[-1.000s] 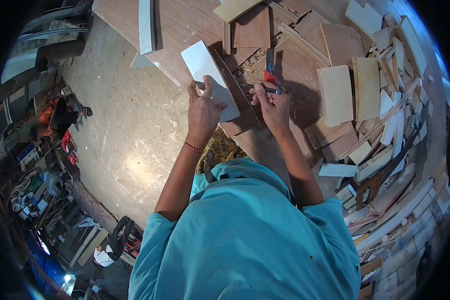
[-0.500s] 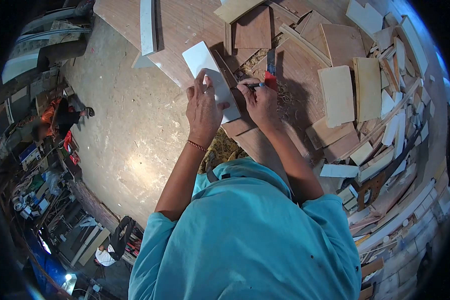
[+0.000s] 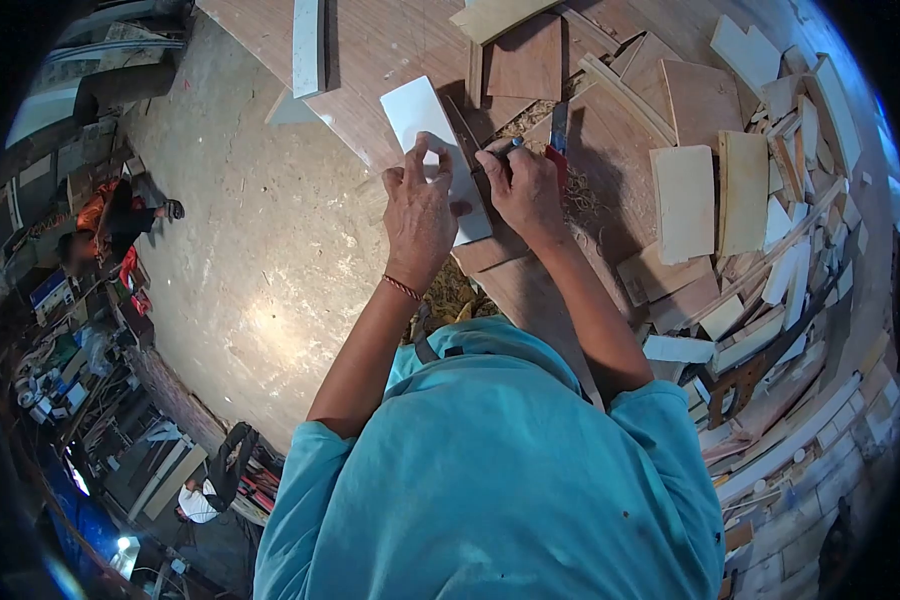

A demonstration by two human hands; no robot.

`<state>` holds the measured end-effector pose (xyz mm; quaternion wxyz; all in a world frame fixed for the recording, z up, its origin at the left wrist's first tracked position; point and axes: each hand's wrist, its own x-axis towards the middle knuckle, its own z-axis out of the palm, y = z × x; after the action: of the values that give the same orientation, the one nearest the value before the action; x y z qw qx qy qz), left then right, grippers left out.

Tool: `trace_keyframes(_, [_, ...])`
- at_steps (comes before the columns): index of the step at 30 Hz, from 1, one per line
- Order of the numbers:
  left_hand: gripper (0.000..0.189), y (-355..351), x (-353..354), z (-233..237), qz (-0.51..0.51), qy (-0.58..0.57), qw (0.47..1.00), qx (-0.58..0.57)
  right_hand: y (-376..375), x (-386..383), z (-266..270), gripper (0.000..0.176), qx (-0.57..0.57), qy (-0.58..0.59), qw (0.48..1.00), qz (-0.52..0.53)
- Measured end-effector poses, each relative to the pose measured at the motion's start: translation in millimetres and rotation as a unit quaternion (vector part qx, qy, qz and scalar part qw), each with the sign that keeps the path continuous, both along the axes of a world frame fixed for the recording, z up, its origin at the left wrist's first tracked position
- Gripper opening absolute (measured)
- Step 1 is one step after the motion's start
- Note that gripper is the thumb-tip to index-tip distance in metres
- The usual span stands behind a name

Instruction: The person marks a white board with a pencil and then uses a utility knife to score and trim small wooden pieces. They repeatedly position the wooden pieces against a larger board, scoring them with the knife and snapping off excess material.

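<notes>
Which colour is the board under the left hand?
The board is white, clearest in the head view.

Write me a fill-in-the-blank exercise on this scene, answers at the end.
The left hand rests on a ____ board. The pen is in the ____ hand. A bracelet circles the ____ wrist. The tool near the pen has a ____ handle.

Missing words: white; right; left; red.
</notes>
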<state>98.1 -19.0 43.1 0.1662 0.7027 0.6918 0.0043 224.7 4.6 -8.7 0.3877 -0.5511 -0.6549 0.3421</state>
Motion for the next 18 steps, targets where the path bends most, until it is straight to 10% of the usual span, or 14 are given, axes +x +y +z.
trace_keyframes(18, [0.041,4,-1,3,0.004,0.0,1.0,-0.02,15,-11,-9,0.006,0.09,0.025,0.996,0.0])
